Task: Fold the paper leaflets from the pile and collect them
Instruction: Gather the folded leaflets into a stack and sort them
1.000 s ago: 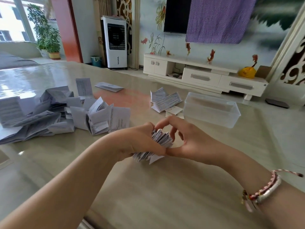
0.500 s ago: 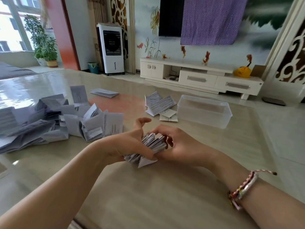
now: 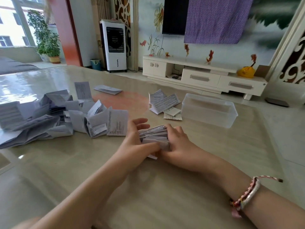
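A thick stack of folded leaflets (image 3: 154, 137) is held between both hands just above the worktop (image 3: 165, 195), near its middle. The left hand (image 3: 137, 142) grips the stack from the left side, with the thumb pressed on the near edge and the fingers reaching over the far edge; the right hand (image 3: 178, 142) closes on it from the right, and its fingertips are hidden behind the paper, so how far they wrap I cannot tell. The lower part of the stack is covered by the two hands, and only one white corner shows under them. The print on the leaflets is too small and blurred to read. On the left lies the big pile of loose leaflets (image 3: 49, 116), some half open, some standing on their edges; its left end is cut off by the frame. A single folded leaflet (image 3: 108, 90) lies apart behind it. Farther back, to the right, a small heap of folded leaflets (image 3: 165, 103) lies just beside a clear plastic box (image 3: 208, 109); what the box holds is hard to make out through its cloudy wall. A braided bracelet (image 3: 245, 195) sits on the right wrist.
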